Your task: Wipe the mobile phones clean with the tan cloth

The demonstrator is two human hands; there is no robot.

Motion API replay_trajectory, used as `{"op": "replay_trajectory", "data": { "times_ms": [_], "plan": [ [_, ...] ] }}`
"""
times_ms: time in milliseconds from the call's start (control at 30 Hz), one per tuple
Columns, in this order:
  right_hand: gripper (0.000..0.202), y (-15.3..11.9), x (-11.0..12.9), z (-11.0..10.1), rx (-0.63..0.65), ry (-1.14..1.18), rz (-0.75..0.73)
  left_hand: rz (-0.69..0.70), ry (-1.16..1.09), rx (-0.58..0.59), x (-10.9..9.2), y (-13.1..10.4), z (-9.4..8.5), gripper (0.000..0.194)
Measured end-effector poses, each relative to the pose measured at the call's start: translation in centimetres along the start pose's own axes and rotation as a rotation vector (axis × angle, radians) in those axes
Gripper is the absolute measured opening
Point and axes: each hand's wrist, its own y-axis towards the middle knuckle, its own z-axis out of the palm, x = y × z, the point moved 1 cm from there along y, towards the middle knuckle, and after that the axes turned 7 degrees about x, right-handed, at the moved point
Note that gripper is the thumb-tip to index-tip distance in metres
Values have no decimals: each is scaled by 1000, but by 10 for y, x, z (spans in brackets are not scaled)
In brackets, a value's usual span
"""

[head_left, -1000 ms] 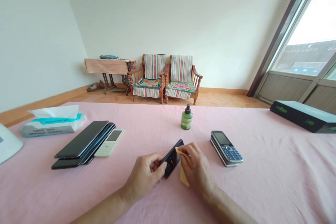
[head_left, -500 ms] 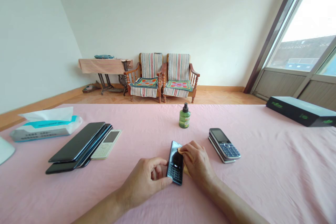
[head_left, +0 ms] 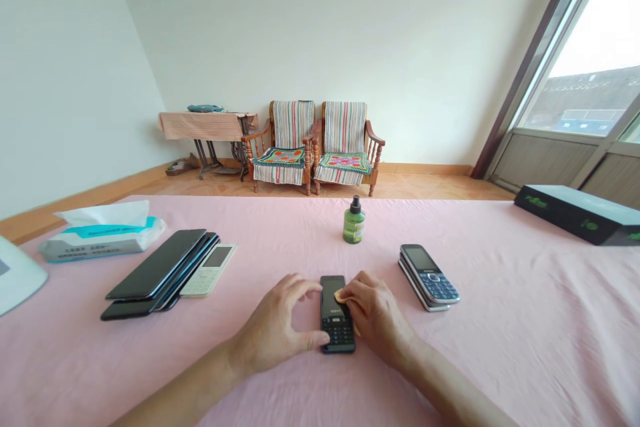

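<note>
A black keypad mobile phone (head_left: 337, 330) lies face up on the pink cloth in front of me. My left hand (head_left: 280, 320) is at its left side, thumb and index finger spread apart; the thumb tip touches the phone's lower left edge and the index tip is by its upper left edge. My right hand (head_left: 375, 312) pinches a small yellowish cloth (head_left: 341, 295) and presses it on the screen's right side. Most of that cloth is hidden under the fingers.
Left stand a stack of smartphones (head_left: 157, 267), a white keypad phone (head_left: 213, 271), a tissue pack (head_left: 103, 240) and a white object (head_left: 20, 280). A green spray bottle (head_left: 353, 225) stands ahead. Stacked keypad phones (head_left: 429, 277) and a black box (head_left: 575, 217) are right.
The phone has turned from slightly tilted to nearly straight and lies flatter. My left fingers have spread wider. My right hand with the cloth has moved slightly down the screen.
</note>
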Motion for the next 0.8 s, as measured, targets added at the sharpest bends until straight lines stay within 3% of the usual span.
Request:
{"op": "replay_trajectory", "data": {
  "times_ms": [100,200,333,600,800],
  "plan": [
    [25,-5,9,-12,110,-13,-11,116,102,98,5,8,1,105],
    [26,-9,15,-28,230,9,-22,138,175,240,9,15,4,122],
    [30,-11,19,-41,305,2,-21,139,188,243,13,20,6,122],
    [24,-6,35,-15,264,-102,-115,120,142,110,17,19,13,122],
    [26,-6,32,-25,328,-120,-73,135,152,126,16,19,12,115]
  ]
}}
